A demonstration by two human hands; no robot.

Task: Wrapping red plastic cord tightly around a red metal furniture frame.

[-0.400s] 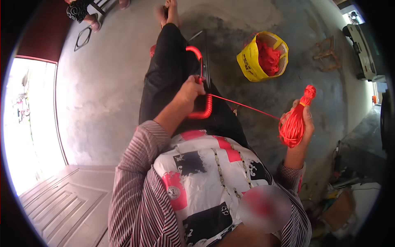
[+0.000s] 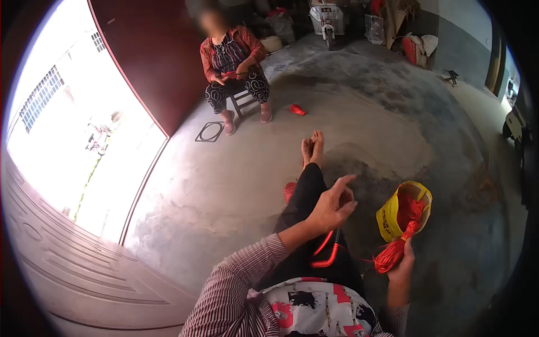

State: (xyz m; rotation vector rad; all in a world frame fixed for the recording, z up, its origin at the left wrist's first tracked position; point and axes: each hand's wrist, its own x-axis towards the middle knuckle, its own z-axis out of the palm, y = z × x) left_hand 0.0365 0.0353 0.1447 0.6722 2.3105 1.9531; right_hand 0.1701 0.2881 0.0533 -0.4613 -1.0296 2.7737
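Currently, left hand (image 2: 332,209): raised near the middle of the frame, above the dark trousers (image 2: 306,188); bent at the fingers, well apart from the right hand; clasping nothing visible, though hidden in part on the palm side;
Right hand (image 2: 401,269): right of centre, low in the frame; curled firmly around the red cord bundle (image 2: 388,257);
Bundle shape: fanned out below, drawn into a narrow neck above, topped by a small tuft; trailing a thin strand off to the left;
Bundle progress: judged largely formed, being gathered and necked; left with that loose strand; cannot tell whether tied off at the neck;
Red coiled loop (image 2: 325,263): resting over the lap at lower centre; cannot tell whether joined to the strand;
Yellow bag (image 2: 387,222): standing open right of centre; containing red stuff, probably more cord; partly covered by the bundle's upper end; cannot tell whether that end dips inside or merely crosses in front;
Floor bundle (image 2: 297,109): lying at upper centre; red, small, judged finished;
Seated co-worker (image 2: 233,62): upper left of centre, on a stool (image 2: 240,103); holding something red at the lap, too small to name.
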